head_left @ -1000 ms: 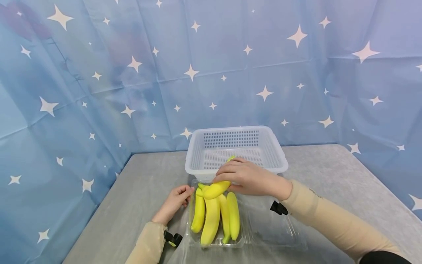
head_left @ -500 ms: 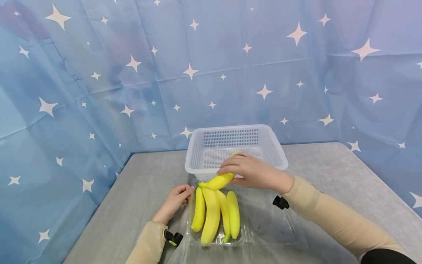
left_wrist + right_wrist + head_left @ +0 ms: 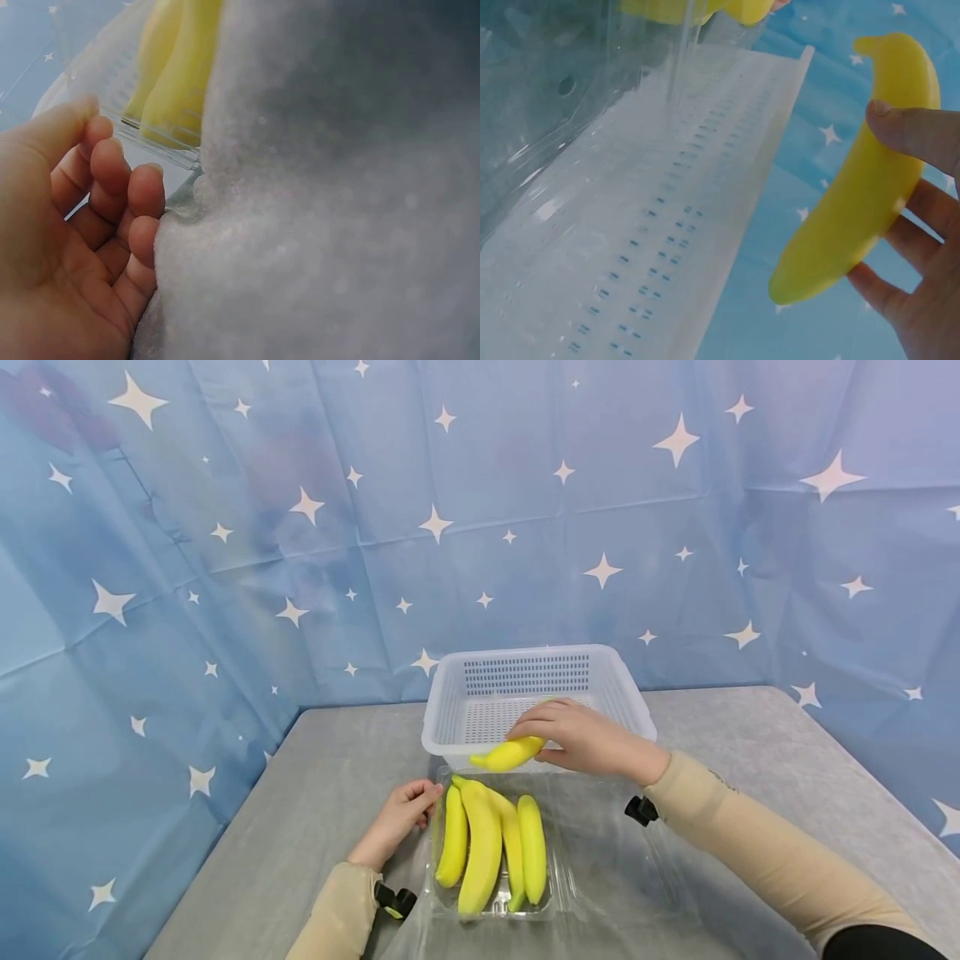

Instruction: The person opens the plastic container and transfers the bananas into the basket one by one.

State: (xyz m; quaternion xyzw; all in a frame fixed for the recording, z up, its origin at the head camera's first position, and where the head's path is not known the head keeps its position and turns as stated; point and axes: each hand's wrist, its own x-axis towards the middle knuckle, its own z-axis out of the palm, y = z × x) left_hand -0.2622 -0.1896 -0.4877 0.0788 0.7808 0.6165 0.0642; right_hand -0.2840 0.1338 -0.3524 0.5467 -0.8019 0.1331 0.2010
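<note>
- Thumb and fingers of the right hand (image 3: 581, 739) curl round a yellow banana (image 3: 512, 753), thumb on one side and fingertips on the other.
- The left hand (image 3: 401, 818) pinches the left edge of a clear tray (image 3: 553, 893) between thumb and index finger; the other fingers curl loosely beside it.
- The hands are well apart, the right one farther from the person.
- The held banana is in the air beyond the tray, across the near rim of a white basket (image 3: 450, 749) in the head view; the right wrist view shows a gap between banana and rim.
- Its long axis slants: the stem end points left and slightly toward the person, the other end up and right, partly behind the fingers.
- Four other bananas (image 3: 480, 852) lie side by side in the tray, just right of the left hand, pointing roughly toward the person.
</note>
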